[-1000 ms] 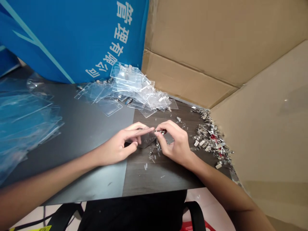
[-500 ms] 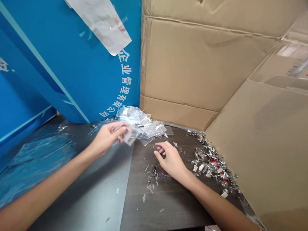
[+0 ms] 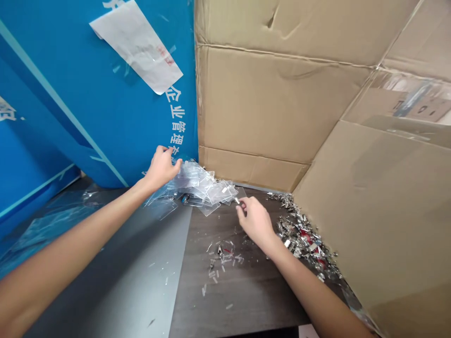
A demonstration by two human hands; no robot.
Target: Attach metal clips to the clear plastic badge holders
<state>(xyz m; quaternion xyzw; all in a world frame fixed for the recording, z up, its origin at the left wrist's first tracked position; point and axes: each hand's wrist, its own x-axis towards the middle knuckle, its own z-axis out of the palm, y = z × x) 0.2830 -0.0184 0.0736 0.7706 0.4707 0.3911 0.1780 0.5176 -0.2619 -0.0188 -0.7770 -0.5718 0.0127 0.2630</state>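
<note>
My left hand (image 3: 162, 166) is over the left end of a pile of clear plastic card sleeves (image 3: 192, 180). Its thumb stands apart from the fingers and I see nothing between them. To the right of the pile, the fingertips of my right hand (image 3: 256, 219) pinch a small shiny metal clip (image 3: 237, 201). A heap of metal clips (image 3: 303, 239) lies to the right of that hand, along the cardboard wall. Small clear plastic bits and a dark clip (image 3: 220, 250) are scattered on the dark tabletop nearer to me.
Brown cardboard (image 3: 260, 108) stands at the back and right. A blue printed panel (image 3: 105, 94) with a taped white paper (image 3: 141, 47) rises at the back left. Clear plastic bags (image 3: 45, 230) lie on the left. A grey sheet (image 3: 141, 277) covers the table's left part.
My left hand has let go of a clear sleeve at the pile and moved up and away. My right hand has closed on a small metal clip near the pile. The view has shifted slightly.
</note>
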